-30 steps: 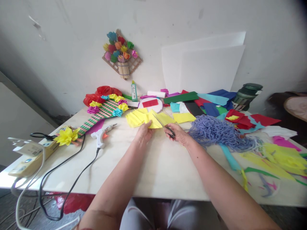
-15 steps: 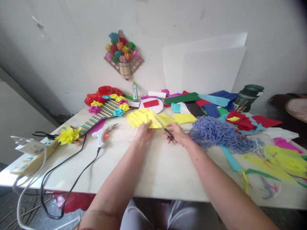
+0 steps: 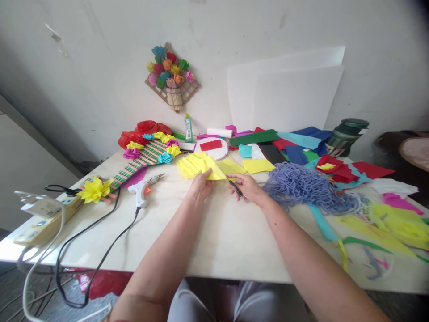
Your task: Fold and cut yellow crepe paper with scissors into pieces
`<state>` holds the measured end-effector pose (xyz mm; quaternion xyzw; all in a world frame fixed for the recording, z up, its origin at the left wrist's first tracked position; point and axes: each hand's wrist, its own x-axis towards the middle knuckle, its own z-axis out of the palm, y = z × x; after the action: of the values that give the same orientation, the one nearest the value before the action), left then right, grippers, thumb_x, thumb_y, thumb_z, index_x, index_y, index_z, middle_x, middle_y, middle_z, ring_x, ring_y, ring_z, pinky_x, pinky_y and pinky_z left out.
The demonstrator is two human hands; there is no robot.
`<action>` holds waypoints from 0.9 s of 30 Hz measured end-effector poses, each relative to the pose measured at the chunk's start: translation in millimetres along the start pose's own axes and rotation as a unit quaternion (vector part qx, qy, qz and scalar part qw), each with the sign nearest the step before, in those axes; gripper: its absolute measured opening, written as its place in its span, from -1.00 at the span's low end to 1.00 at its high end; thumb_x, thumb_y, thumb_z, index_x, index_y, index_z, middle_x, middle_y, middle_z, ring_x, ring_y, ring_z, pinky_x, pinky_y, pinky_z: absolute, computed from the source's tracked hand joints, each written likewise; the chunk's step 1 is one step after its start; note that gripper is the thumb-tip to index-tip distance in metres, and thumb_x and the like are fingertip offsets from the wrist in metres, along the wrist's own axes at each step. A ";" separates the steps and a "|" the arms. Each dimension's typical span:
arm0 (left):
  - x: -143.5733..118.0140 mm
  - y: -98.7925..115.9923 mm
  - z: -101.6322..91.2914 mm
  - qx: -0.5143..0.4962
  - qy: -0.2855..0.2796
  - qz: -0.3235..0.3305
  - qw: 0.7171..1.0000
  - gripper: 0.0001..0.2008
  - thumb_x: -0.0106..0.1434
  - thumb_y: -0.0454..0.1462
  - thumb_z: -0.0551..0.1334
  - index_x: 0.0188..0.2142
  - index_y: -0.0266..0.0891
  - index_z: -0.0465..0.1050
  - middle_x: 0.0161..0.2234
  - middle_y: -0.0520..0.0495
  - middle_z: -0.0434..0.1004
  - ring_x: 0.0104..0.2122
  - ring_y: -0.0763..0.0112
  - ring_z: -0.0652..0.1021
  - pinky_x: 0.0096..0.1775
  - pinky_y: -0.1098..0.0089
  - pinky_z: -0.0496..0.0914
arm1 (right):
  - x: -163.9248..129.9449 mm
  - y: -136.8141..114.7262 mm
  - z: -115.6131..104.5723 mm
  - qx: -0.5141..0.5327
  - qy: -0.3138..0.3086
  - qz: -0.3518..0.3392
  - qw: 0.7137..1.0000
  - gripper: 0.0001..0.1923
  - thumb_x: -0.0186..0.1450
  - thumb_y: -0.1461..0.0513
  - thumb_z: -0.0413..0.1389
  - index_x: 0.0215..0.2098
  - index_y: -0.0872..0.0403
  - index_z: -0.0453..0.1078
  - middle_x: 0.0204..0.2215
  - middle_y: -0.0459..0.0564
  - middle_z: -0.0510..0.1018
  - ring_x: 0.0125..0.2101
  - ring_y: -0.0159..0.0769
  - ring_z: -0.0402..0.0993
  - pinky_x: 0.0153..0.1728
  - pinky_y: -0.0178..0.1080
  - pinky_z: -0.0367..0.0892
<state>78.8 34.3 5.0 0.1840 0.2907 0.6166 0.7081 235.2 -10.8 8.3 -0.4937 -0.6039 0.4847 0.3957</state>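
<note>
Head view: left hand [image 3: 201, 184] pinches yellow paper [image 3: 197, 164] at 12 o'clock on worktop [image 3: 231, 232]; right hand [image 3: 250, 188] closed round scissors [image 3: 234, 185], blades at paper edge. Cut looks just begun, most of sheet uncut; finished flowers [image 3: 152, 145] at 10 o'clock.

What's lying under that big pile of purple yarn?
A teal paper strip sticks out from beneath the yarn at its near edge, and bare table shows around it. Whatever lies under the middle of the pile is covered.
</note>
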 end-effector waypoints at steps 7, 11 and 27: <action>-2.6 -1.2 2.1 0.005 -0.006 -0.006 1.000 -0.66 0.10 -0.52 0.12 -0.11 -0.30 0.32 -0.27 -0.16 0.51 -0.37 0.37 0.55 -0.27 0.34 0.46 | -3.1 1.4 -5.4 0.035 -0.067 0.016 0.997 -0.70 0.11 0.04 0.08 -0.44 0.13 0.29 -0.65 -0.13 0.43 -0.77 -0.56 0.24 -0.81 -0.47 0.00; -2.2 -2.8 0.6 0.023 -0.018 -0.012 0.999 -0.67 0.10 -0.51 0.13 -0.12 -0.31 0.32 -0.30 -0.16 0.51 -0.35 0.35 0.55 -0.28 0.34 0.46 | -3.2 1.3 -6.1 0.054 -0.070 0.035 0.995 -0.68 0.08 0.02 0.09 -0.47 0.13 0.27 -0.70 -0.17 0.37 -0.77 -0.55 0.23 -0.81 -0.47 -0.02; -4.0 -2.3 1.6 0.014 -0.014 -0.024 1.000 -0.68 0.10 -0.51 0.14 -0.13 -0.29 0.33 -0.31 -0.14 0.51 -0.35 0.37 0.55 -0.29 0.38 0.46 | -5.1 -1.3 -5.0 0.049 -0.069 0.026 0.996 -0.70 0.06 0.04 0.09 -0.50 0.10 0.22 -0.72 -0.20 0.36 -0.78 -0.55 0.22 -0.81 -0.47 -0.08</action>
<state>81.3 30.2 5.6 0.1957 0.2937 0.5923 0.7243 240.7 -14.9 10.6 -0.4547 -0.5923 0.5568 0.3637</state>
